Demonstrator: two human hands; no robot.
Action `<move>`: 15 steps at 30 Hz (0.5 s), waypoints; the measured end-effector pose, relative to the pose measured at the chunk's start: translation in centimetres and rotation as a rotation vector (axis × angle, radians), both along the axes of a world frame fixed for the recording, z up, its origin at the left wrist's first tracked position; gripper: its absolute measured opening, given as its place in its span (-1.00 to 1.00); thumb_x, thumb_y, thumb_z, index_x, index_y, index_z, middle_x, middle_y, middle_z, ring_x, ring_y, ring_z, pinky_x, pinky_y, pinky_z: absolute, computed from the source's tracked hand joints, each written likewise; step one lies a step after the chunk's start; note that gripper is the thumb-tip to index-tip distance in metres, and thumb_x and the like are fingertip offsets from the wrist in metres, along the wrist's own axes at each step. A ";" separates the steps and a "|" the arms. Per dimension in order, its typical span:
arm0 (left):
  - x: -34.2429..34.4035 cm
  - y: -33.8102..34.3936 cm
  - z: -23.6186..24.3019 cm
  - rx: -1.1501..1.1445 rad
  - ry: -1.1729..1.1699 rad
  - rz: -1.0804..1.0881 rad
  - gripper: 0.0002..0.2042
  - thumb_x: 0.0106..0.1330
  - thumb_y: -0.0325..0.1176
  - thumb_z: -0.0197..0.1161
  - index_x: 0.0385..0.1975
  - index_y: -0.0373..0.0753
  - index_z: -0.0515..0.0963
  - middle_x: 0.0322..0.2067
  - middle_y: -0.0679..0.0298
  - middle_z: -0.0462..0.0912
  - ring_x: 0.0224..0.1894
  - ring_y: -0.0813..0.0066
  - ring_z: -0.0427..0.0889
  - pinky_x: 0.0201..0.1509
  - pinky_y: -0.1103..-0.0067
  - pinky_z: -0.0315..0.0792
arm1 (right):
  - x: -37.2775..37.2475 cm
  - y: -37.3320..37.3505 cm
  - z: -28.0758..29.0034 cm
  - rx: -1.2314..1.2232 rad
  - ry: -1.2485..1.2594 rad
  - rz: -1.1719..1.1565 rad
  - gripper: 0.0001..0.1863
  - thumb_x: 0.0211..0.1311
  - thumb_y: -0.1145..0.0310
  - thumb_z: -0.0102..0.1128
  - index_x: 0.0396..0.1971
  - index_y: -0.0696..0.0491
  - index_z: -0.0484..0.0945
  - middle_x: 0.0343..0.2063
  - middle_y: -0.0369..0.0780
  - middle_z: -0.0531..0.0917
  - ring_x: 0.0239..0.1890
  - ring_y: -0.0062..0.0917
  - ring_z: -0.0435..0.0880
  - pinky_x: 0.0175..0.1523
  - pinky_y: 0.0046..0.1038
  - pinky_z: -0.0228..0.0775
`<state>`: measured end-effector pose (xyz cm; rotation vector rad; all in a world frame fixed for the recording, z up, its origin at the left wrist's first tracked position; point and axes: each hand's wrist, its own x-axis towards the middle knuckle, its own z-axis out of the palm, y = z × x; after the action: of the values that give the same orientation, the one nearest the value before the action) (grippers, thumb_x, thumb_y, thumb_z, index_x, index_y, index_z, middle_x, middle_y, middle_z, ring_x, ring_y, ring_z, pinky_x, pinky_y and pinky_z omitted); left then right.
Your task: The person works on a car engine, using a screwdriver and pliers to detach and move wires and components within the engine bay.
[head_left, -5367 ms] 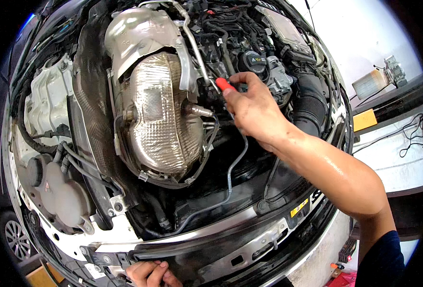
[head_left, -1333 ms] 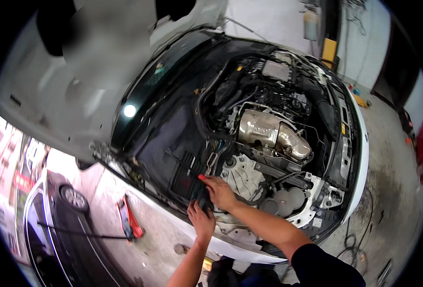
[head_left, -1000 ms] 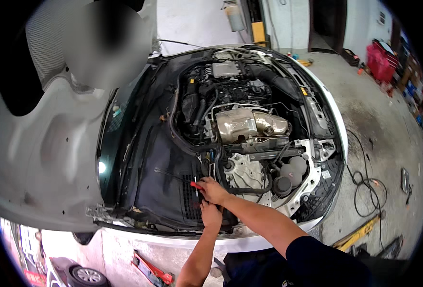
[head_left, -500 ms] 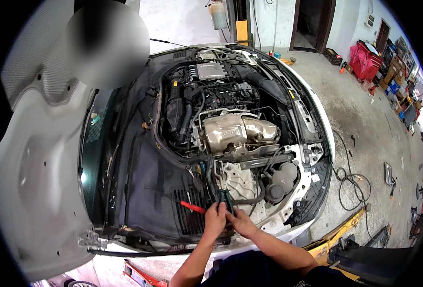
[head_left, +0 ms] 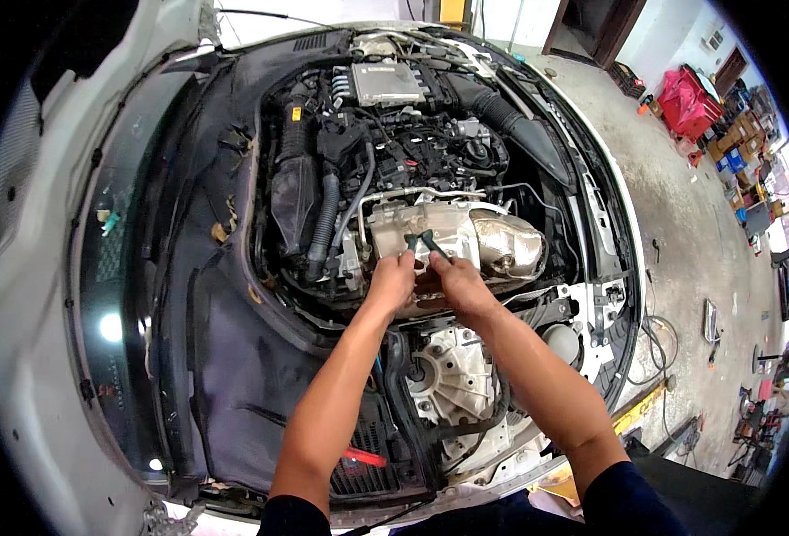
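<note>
Over the silvery metal heat shield (head_left: 510, 237) of the engine, my two hands are side by side. My left hand (head_left: 392, 281) is closed around one dark green piece (head_left: 411, 240). Closed on a second dark green piece (head_left: 433, 245) is my right hand (head_left: 461, 288). Both pieces stick out past the fingers with short, wider ends close together. Whether they join into one tool is hidden by the hands. Beneath my forearms lies a pale ribbed metal housing (head_left: 457, 372). A red-handled tool (head_left: 365, 457) rests on the black cowl vent, partly behind my left forearm.
The engine (head_left: 403, 147) with hoses and wires fills the bay. The windscreen (head_left: 113, 295) and raised bonnet (head_left: 24, 384) are at left. On the right floor are a coiled black hose (head_left: 658, 348), a yellow lift arm (head_left: 640, 406) and a red tool cabinet (head_left: 687, 103).
Both hands have moved away from me, from beside the pale housing to above the heat shield, carrying the dark green pieces. The view has shifted nearer the engine.
</note>
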<state>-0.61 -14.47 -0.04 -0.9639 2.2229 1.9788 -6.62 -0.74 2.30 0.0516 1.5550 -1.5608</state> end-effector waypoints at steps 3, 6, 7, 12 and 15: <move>-0.6 -1.2 0.2 0.164 -0.070 0.025 -0.63 0.53 -0.10 0.01 -0.42 -0.27 0.47 -0.62 0.39 0.38 -0.65 0.55 0.33 -0.58 0.51 0.24 | -0.4 -0.9 0.5 0.017 0.072 0.000 -0.50 0.50 0.05 -0.01 -0.11 0.29 0.51 -0.27 -0.08 0.67 -0.23 -0.36 0.68 -0.18 -0.26 0.61; 0.1 -2.6 0.6 0.340 -0.020 0.019 -0.65 0.53 -0.09 0.02 -0.37 -0.26 0.46 -0.60 0.42 0.34 -0.61 0.63 0.32 -0.58 0.57 0.23 | 0.0 -1.6 0.9 0.058 0.097 0.041 -0.50 0.51 0.03 -0.03 -0.09 0.26 0.51 -0.24 -0.09 0.67 -0.21 -0.34 0.68 -0.15 -0.25 0.61; 0.2 -2.8 0.7 0.317 -0.044 0.030 -0.63 0.53 -0.09 0.01 -0.38 -0.29 0.48 -0.61 0.41 0.37 -0.60 0.59 0.34 -0.55 0.54 0.25 | 0.3 -2.1 0.8 0.049 0.104 0.019 -0.49 0.50 0.03 -0.02 -0.13 0.29 0.53 -0.28 -0.11 0.67 -0.26 -0.38 0.68 -0.23 -0.29 0.62; -1.0 -2.5 0.2 -0.106 0.076 0.022 -0.52 0.48 -0.14 -0.03 -0.37 -0.56 0.57 -0.54 -0.10 0.60 -0.40 0.00 0.62 -0.20 0.24 0.46 | 1.0 -4.6 0.2 0.172 0.212 -0.051 -0.46 0.50 0.04 -0.01 -0.15 0.34 0.54 -0.31 -0.12 0.65 -0.32 -0.43 0.65 -0.32 -0.35 0.63; -1.8 -3.2 0.5 -0.170 0.016 -0.045 -0.54 0.44 -0.18 -0.03 -0.28 -0.58 0.57 -0.30 -0.40 0.59 -0.07 -0.34 0.58 0.08 0.17 0.42 | 1.0 -5.3 0.2 0.096 0.128 -0.141 -0.46 0.50 0.04 -0.01 -0.14 0.34 0.51 -0.29 -0.09 0.62 -0.31 -0.39 0.64 -0.28 -0.26 0.64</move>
<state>-2.41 -17.68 0.43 -0.9069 2.4317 1.8097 -5.66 -5.99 2.51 0.1193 1.7596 -1.6240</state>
